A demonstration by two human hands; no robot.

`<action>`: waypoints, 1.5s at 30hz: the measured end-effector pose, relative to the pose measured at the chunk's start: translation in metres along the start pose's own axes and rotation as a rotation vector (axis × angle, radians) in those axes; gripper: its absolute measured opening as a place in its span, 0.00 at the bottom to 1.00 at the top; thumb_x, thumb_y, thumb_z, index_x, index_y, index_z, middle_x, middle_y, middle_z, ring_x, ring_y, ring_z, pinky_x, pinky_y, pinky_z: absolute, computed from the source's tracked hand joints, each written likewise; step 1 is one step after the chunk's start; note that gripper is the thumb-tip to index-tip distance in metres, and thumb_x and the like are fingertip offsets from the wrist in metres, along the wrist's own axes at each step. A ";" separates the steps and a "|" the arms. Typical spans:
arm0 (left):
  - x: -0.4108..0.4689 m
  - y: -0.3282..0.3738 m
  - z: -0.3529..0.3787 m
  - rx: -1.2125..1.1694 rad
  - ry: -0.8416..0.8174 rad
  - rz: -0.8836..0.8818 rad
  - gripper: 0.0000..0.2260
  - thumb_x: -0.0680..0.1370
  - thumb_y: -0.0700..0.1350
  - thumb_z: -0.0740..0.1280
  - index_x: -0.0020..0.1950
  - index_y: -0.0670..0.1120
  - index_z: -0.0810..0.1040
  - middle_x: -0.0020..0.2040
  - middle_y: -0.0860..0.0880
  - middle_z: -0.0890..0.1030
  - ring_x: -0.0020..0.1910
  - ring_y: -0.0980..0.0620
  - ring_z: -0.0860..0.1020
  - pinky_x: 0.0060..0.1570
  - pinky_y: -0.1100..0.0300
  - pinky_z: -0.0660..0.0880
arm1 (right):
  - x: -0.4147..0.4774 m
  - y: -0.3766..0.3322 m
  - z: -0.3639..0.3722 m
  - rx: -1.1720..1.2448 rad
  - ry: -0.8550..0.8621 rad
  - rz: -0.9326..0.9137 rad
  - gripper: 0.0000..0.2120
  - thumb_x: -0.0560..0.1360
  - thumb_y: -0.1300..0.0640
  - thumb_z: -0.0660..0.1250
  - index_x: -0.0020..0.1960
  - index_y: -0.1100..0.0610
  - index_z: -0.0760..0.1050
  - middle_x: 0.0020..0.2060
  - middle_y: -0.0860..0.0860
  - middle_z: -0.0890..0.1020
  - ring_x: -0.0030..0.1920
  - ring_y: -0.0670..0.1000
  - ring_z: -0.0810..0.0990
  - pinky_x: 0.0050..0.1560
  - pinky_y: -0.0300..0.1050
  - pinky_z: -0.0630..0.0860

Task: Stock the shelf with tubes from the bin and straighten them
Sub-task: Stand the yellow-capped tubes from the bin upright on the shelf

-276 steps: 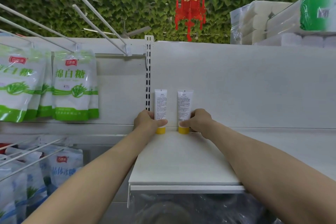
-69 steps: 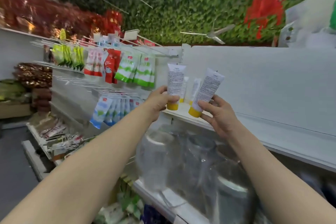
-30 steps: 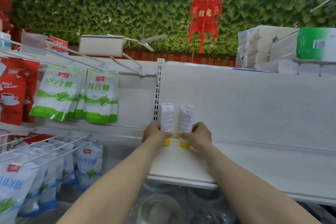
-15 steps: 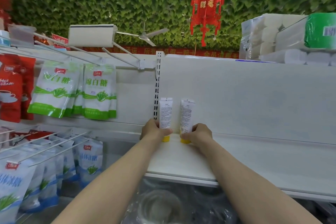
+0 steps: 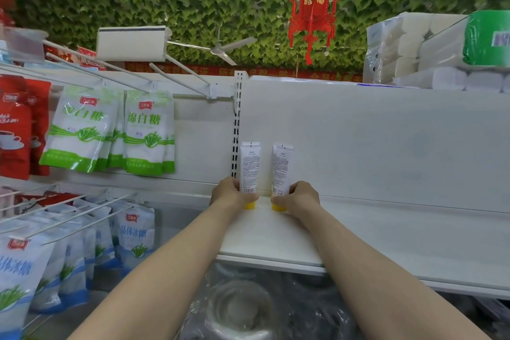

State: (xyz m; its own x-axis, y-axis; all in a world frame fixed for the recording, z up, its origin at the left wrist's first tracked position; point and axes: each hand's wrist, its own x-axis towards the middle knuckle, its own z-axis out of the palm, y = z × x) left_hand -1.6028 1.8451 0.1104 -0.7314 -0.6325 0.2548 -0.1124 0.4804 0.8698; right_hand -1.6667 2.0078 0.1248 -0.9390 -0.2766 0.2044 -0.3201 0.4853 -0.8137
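Note:
Two white tubes with yellow caps stand cap-down on the white shelf [image 5: 386, 240], at its back left corner by the rear panel. My left hand [image 5: 230, 194] grips the lower part of the left tube [image 5: 250, 165]. My right hand [image 5: 299, 197] grips the base of the right tube [image 5: 281, 167], which leans slightly to the right. Any tubes standing behind these two are hidden. The bin is not in view.
Green-and-white bags [image 5: 149, 132] hang on wire hooks [image 5: 176, 67] to the left, blue-and-white bags [image 5: 132, 237] below them. Plastic-wrapped items [image 5: 242, 309] sit under the shelf. Packs of paper rolls [image 5: 441, 52] sit on top at the right. The shelf stretches bare to the right.
Both hands have stayed on the two tubes at the shelf's back. The tubes stand a little lower and more settled on the shelf than a second ago; the view shifted slightly.

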 end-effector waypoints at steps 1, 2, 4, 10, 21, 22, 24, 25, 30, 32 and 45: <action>0.001 -0.001 0.000 -0.003 0.002 -0.002 0.19 0.66 0.50 0.80 0.51 0.49 0.76 0.50 0.51 0.81 0.51 0.50 0.80 0.54 0.54 0.77 | -0.001 0.000 0.000 -0.004 -0.003 0.000 0.17 0.68 0.52 0.78 0.52 0.56 0.78 0.48 0.51 0.82 0.46 0.51 0.79 0.44 0.41 0.72; 0.001 -0.001 0.000 -0.005 0.003 -0.001 0.19 0.66 0.50 0.80 0.51 0.49 0.75 0.50 0.51 0.81 0.50 0.50 0.79 0.54 0.54 0.77 | -0.001 -0.001 -0.001 -0.007 -0.006 0.003 0.16 0.68 0.53 0.77 0.52 0.56 0.78 0.47 0.50 0.81 0.45 0.50 0.79 0.44 0.41 0.72; 0.000 -0.001 -0.001 0.000 -0.001 -0.001 0.19 0.66 0.50 0.79 0.50 0.49 0.75 0.49 0.52 0.80 0.51 0.50 0.79 0.53 0.55 0.76 | -0.001 -0.001 -0.002 -0.003 -0.009 0.013 0.15 0.68 0.53 0.77 0.51 0.55 0.77 0.47 0.50 0.81 0.45 0.50 0.78 0.45 0.41 0.72; 0.000 0.000 -0.001 -0.005 -0.023 0.007 0.18 0.67 0.49 0.79 0.51 0.50 0.74 0.47 0.52 0.79 0.51 0.49 0.79 0.54 0.55 0.76 | 0.000 -0.002 -0.001 0.000 -0.010 0.020 0.13 0.67 0.54 0.78 0.48 0.55 0.77 0.43 0.50 0.80 0.41 0.49 0.79 0.44 0.40 0.72; -0.002 0.000 -0.002 -0.006 -0.026 -0.001 0.20 0.67 0.51 0.79 0.53 0.50 0.75 0.53 0.51 0.81 0.53 0.49 0.79 0.55 0.53 0.77 | 0.003 0.000 0.000 0.024 -0.011 0.015 0.12 0.67 0.56 0.78 0.44 0.54 0.76 0.39 0.49 0.79 0.36 0.44 0.76 0.33 0.37 0.69; -0.002 0.000 -0.002 -0.004 -0.026 -0.003 0.20 0.67 0.51 0.79 0.54 0.50 0.75 0.54 0.50 0.81 0.53 0.49 0.79 0.55 0.53 0.77 | 0.003 0.000 -0.001 0.022 -0.009 0.015 0.11 0.68 0.56 0.78 0.43 0.54 0.75 0.39 0.49 0.79 0.35 0.44 0.76 0.32 0.36 0.69; -0.002 -0.001 -0.001 0.002 -0.022 -0.003 0.20 0.67 0.51 0.79 0.54 0.49 0.75 0.54 0.50 0.81 0.54 0.49 0.79 0.55 0.53 0.77 | 0.005 0.001 0.000 0.017 -0.005 0.014 0.12 0.68 0.56 0.77 0.41 0.53 0.73 0.38 0.48 0.78 0.36 0.43 0.76 0.32 0.36 0.68; -0.002 -0.001 -0.001 0.004 -0.020 -0.002 0.21 0.67 0.52 0.79 0.54 0.49 0.75 0.55 0.50 0.81 0.54 0.49 0.79 0.55 0.53 0.77 | 0.005 0.001 0.000 0.011 -0.004 0.012 0.12 0.68 0.56 0.77 0.41 0.52 0.73 0.38 0.48 0.78 0.36 0.43 0.75 0.31 0.36 0.68; -0.002 0.002 0.000 0.035 0.007 0.001 0.32 0.63 0.60 0.78 0.60 0.48 0.70 0.58 0.50 0.78 0.60 0.47 0.75 0.58 0.51 0.75 | 0.003 0.001 0.000 -0.046 0.001 -0.006 0.13 0.68 0.51 0.77 0.45 0.53 0.75 0.43 0.49 0.81 0.40 0.47 0.78 0.33 0.37 0.69; -0.005 0.006 -0.002 0.046 0.067 0.017 0.38 0.62 0.64 0.77 0.63 0.47 0.69 0.61 0.49 0.75 0.63 0.46 0.72 0.59 0.50 0.73 | 0.002 0.002 0.001 -0.027 0.001 -0.003 0.19 0.66 0.49 0.79 0.52 0.54 0.76 0.47 0.50 0.82 0.46 0.49 0.80 0.40 0.39 0.73; -0.080 0.060 -0.015 0.098 0.347 0.271 0.32 0.68 0.60 0.74 0.66 0.48 0.68 0.65 0.46 0.70 0.66 0.44 0.66 0.62 0.50 0.66 | -0.072 0.022 -0.097 0.008 -0.067 0.013 0.33 0.68 0.54 0.79 0.69 0.53 0.68 0.62 0.54 0.72 0.59 0.55 0.76 0.64 0.52 0.75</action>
State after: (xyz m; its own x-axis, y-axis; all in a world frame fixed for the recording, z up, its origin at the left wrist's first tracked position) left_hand -1.5413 1.9158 0.1487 -0.4766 -0.6344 0.6085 -0.0230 0.7010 0.7128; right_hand -1.6185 2.1193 0.1452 -0.9326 -0.3251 0.1567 -0.3062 0.4831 -0.8203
